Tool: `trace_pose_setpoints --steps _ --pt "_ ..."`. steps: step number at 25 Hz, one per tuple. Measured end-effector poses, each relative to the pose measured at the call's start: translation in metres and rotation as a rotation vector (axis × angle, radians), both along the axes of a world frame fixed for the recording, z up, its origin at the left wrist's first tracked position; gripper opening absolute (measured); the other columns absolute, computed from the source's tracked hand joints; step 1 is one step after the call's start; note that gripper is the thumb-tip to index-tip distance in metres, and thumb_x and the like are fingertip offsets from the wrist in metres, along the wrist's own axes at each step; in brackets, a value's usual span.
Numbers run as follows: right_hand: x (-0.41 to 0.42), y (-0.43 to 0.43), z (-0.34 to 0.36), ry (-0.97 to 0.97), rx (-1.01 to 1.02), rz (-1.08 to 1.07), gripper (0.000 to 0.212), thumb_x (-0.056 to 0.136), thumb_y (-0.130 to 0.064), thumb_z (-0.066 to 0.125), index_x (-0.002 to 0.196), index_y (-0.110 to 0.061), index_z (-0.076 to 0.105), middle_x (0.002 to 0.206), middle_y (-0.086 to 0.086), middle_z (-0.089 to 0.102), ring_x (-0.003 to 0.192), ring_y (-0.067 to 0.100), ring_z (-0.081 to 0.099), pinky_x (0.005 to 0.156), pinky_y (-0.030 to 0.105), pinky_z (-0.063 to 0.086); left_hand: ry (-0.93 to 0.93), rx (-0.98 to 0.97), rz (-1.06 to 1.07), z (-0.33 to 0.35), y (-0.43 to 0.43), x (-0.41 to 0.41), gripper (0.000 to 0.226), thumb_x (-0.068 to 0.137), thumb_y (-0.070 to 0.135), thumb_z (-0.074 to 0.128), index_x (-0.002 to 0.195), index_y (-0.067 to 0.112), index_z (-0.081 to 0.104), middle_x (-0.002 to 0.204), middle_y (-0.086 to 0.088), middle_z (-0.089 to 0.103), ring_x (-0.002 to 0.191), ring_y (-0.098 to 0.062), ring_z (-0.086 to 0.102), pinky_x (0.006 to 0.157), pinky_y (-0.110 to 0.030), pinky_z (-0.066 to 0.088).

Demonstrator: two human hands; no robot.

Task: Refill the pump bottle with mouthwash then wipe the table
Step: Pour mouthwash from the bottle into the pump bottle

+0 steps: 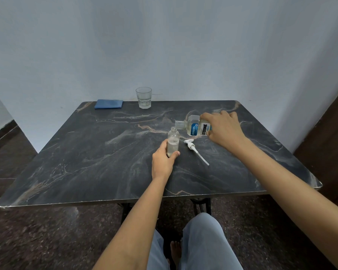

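Observation:
A small clear pump bottle [173, 140] stands upright on the dark marble table [86, 152] with its neck open and some clear liquid inside. My left hand [163, 159] grips its lower part. My right hand [223, 129] holds the mouthwash bottle [193, 126] tipped on its side, its open mouth just above the small bottle's neck. The white pump head [196, 150] with its long tube lies flat on the table just right of the small bottle.
A folded blue cloth [108, 104] lies at the table's far left edge. A clear drinking glass [143, 97] stands beside it near the wall. My knees and a bare foot show below the table's front edge.

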State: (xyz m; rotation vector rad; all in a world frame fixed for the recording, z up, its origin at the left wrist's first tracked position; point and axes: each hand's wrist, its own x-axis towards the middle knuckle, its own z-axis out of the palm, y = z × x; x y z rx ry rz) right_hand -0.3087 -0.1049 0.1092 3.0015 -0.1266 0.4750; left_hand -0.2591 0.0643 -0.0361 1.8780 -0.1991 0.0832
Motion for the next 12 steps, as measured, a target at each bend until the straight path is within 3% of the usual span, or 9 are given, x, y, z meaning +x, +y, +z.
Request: trace_pose_setpoints --steps 12 --pt "0.0035 -0.0019 -0.0016 -0.019 -0.003 0.011 0.050 0.085 -0.018 0.060 0.132 -0.030 0.046 0.120 0.005 0.064 0.115 0.030 0.051 0.096 0.045 0.032 -0.011 0.010 0.007 -0.0009 0.0000 0.0011 0.054 0.084 0.023 0.073 0.133 0.027 0.052 0.120 0.003 0.066 0.108 -0.013 0.062 0.098 -0.037 0.050"
